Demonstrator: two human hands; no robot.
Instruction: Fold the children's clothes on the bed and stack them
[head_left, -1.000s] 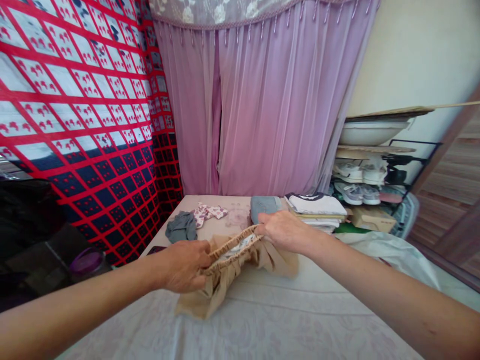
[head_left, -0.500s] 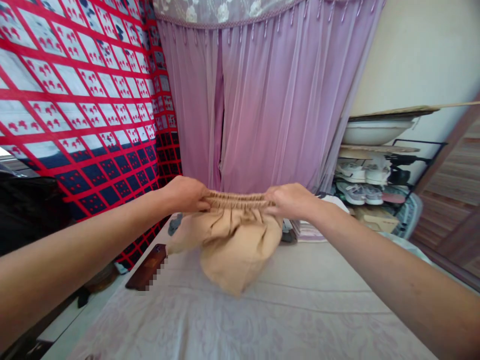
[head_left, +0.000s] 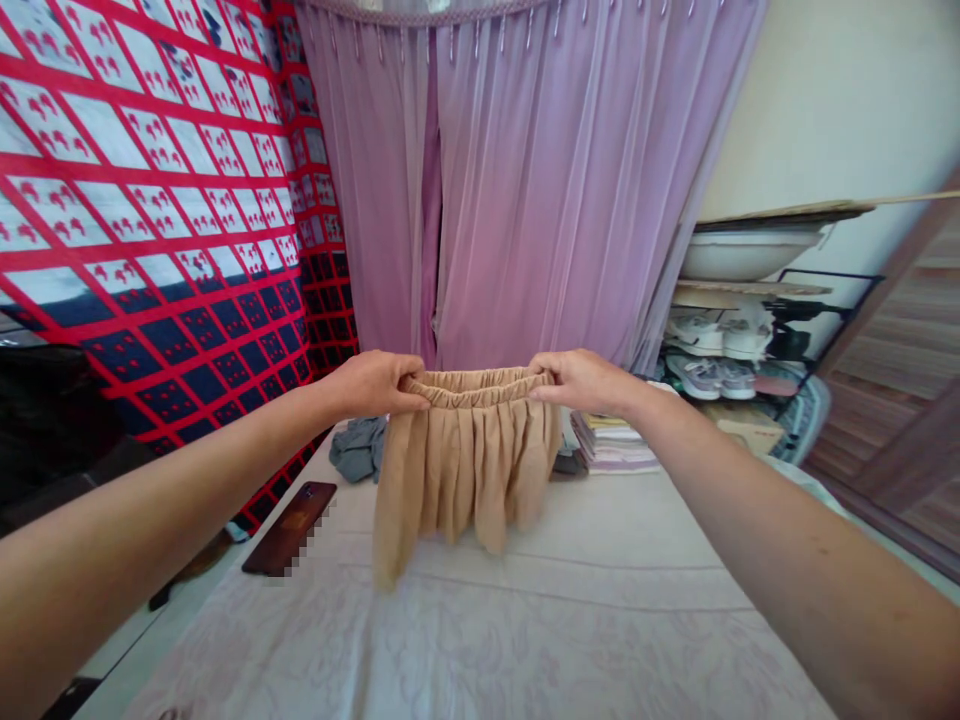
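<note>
A tan garment [head_left: 472, 450] with a gathered elastic waistband hangs in front of me above the bed; whether it is a skirt or shorts I cannot tell. My left hand [head_left: 386, 382] pinches one end of the waistband, thumb in front. At the opposite end, my right hand [head_left: 570, 380] is closed on the band too. The waist opening shows between the hands, and the pleated cloth falls below with a blurred lower edge. Behind it on the left lies a crumpled grey cloth [head_left: 358, 448]. A dark brown phone [head_left: 289, 530] rests near the bed's left edge.
Folded cloths [head_left: 611, 445] are stacked behind my right hand on the pale patterned bed [head_left: 480, 640]. Purple curtains [head_left: 525, 200] hang at the back, a red checked cloth [head_left: 150, 200] on the left. At right stands a rack with shoes [head_left: 720, 375] and a white basin [head_left: 750, 255].
The garment has swung down from a bunched, billowing shape and now hangs longer, its waist opening visible. Both hands keep hold of the waistband. More of the grey cloth shows.
</note>
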